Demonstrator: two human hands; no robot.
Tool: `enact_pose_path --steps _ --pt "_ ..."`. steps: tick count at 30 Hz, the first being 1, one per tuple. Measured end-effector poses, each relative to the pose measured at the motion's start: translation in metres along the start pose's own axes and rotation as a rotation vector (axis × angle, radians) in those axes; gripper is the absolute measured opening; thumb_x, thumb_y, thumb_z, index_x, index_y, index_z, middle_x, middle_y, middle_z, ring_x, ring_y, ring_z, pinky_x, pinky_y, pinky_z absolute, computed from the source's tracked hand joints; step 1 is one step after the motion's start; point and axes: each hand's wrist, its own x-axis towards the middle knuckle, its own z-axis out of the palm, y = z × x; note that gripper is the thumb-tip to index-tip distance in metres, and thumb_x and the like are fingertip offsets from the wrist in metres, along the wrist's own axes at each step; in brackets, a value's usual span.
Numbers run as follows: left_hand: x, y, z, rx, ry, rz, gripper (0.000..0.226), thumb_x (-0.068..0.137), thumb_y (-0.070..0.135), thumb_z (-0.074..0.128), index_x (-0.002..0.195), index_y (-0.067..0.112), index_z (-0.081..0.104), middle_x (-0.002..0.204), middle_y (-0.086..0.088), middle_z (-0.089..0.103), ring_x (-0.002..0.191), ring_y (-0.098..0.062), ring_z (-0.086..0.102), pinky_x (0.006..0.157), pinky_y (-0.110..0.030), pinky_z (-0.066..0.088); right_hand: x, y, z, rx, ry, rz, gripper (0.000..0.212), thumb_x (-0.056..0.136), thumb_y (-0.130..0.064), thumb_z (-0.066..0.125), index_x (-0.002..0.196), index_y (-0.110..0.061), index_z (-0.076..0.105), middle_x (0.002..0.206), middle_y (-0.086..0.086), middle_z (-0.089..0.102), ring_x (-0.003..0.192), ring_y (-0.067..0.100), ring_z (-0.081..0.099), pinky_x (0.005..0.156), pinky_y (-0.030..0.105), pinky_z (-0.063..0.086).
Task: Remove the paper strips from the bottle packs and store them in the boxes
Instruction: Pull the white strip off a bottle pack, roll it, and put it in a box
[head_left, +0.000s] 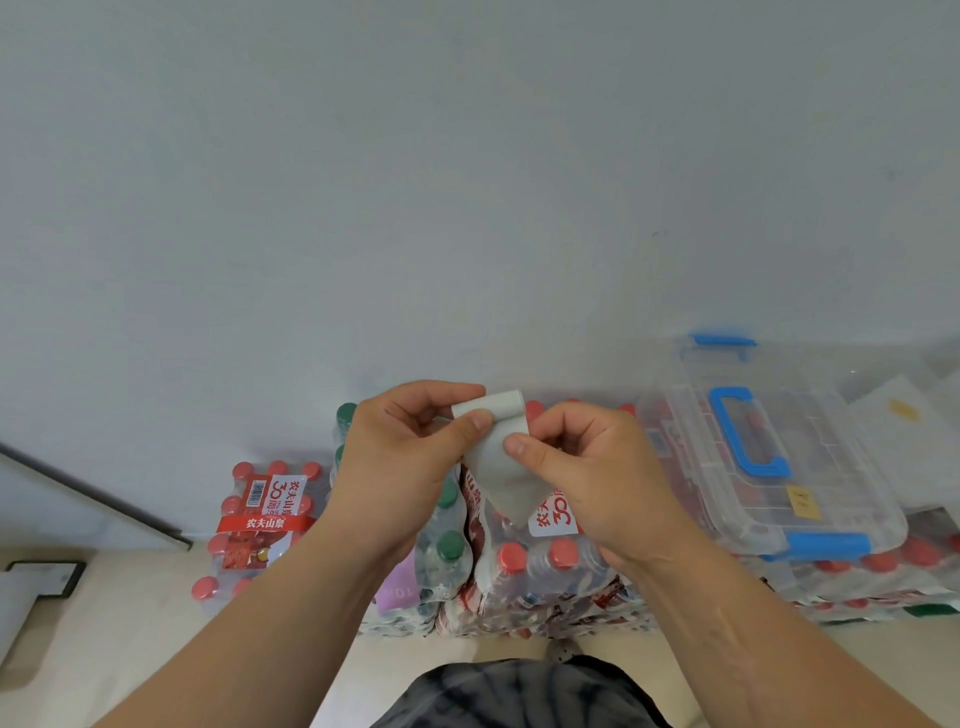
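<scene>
The left hand (410, 457) pinches the rolled top of the paper strip (501, 467) and the right hand (587, 478) pinches its middle, both left of the clear box (769, 447) and above the bottle packs (524, 566). A tight, even roll should store best. I cannot tell the box's contents or whether it is latched.

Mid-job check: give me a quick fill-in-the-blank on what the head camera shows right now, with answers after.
1. The left hand and the right hand together pinch one white ____.
2. The clear box at the right has a handle coloured ____.
3. That box sits on bottle packs with ____ caps.
4. The bottles just below the left hand have ____ caps.

Missing words: paper strip; blue; red; green.
</scene>
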Motion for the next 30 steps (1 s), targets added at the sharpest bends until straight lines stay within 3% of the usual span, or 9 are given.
enact_pose_path --steps 3,6,12,15,18,20,24,28,30 --pt "-0.001 0.0 0.0 -0.012 0.016 0.011 0.017 0.08 -0.003 0.076 0.09 0.011 0.077 0.081 -0.006 0.076 0.074 -0.015 0.069 0.071 -0.031 0.058 -0.001 -0.002 0.001 -0.025 0.001 -0.008 0.011 0.081 -0.014 0.083 0.076 -0.013 0.073 0.081 0.015 0.072 0.069 0.015 0.062 0.064 0.04 0.057" --pt "-0.002 0.001 0.002 -0.091 0.034 -0.003 0.016 0.08 -0.007 0.073 0.089 0.006 0.074 0.078 -0.003 0.076 0.068 -0.009 0.069 0.06 -0.018 0.052 -0.001 -0.006 0.0 -0.035 -0.003 -0.014 0.013 0.081 -0.015 0.083 0.074 -0.012 0.072 0.08 0.018 0.071 0.069 0.021 0.062 0.07 0.051 0.058" --pt "-0.001 0.002 -0.002 -0.117 -0.011 0.008 0.025 0.077 -0.014 0.072 0.079 0.011 0.075 0.08 -0.004 0.076 0.074 -0.013 0.071 0.065 -0.02 0.055 -0.006 -0.009 0.007 0.064 0.032 -0.022 0.019 0.075 -0.021 0.085 0.074 -0.009 0.071 0.078 0.02 0.073 0.068 0.014 0.064 0.063 0.027 0.055" --pt "-0.003 0.003 -0.002 -0.112 -0.034 0.027 0.027 0.074 -0.021 0.07 0.077 0.006 0.073 0.077 0.0 0.075 0.076 -0.012 0.071 0.068 -0.02 0.056 -0.009 -0.014 0.009 0.148 0.051 0.013 0.036 0.07 -0.04 0.078 0.074 -0.005 0.072 0.082 0.03 0.069 0.07 0.023 0.063 0.065 0.034 0.054" --pt "-0.003 0.003 -0.002 -0.092 -0.08 0.052 0.03 0.071 -0.023 0.071 0.074 0.007 0.075 0.082 -0.006 0.073 0.079 -0.02 0.069 0.073 -0.028 0.058 -0.008 -0.016 0.009 0.145 0.085 0.03 0.042 0.068 -0.045 0.078 0.073 -0.003 0.071 0.083 0.034 0.067 0.069 0.029 0.061 0.064 0.04 0.055" --pt "-0.003 0.004 -0.002 -0.064 -0.099 0.068 0.033 0.07 -0.021 0.074 0.071 0.011 0.076 0.083 -0.008 0.073 0.08 -0.023 0.066 0.075 -0.034 0.057 -0.007 -0.016 0.01 0.106 0.102 0.03 0.043 0.067 -0.049 0.078 0.073 -0.006 0.073 0.083 0.029 0.069 0.07 0.026 0.061 0.068 0.045 0.055" --pt "-0.004 0.005 -0.001 -0.125 -0.13 0.026 0.01 0.066 0.001 0.079 0.073 0.008 0.076 0.08 -0.006 0.074 0.077 -0.017 0.069 0.072 -0.026 0.056 -0.008 -0.018 0.009 0.086 0.097 0.047 0.033 0.068 -0.043 0.076 0.077 -0.011 0.076 0.08 0.007 0.077 0.069 0.01 0.064 0.065 0.032 0.052" --pt "-0.004 0.001 -0.001 -0.114 -0.106 -0.074 0.031 0.067 0.013 0.077 0.098 0.008 0.075 0.086 -0.006 0.076 0.084 -0.022 0.071 0.077 -0.033 0.059 -0.008 -0.018 0.007 0.083 0.085 0.038 0.022 0.077 -0.03 0.078 0.086 -0.01 0.077 0.084 0.01 0.078 0.074 0.016 0.069 0.071 0.039 0.057" --pt "-0.006 0.002 -0.001 -0.09 -0.129 -0.09 0.03 0.069 0.013 0.077 0.098 0.007 0.076 0.093 -0.012 0.077 0.091 -0.029 0.072 0.083 -0.04 0.059 -0.01 -0.019 0.006 0.074 0.086 0.02 0.025 0.073 -0.033 0.077 0.086 -0.012 0.078 0.085 0.008 0.079 0.079 0.023 0.073 0.076 0.045 0.06"
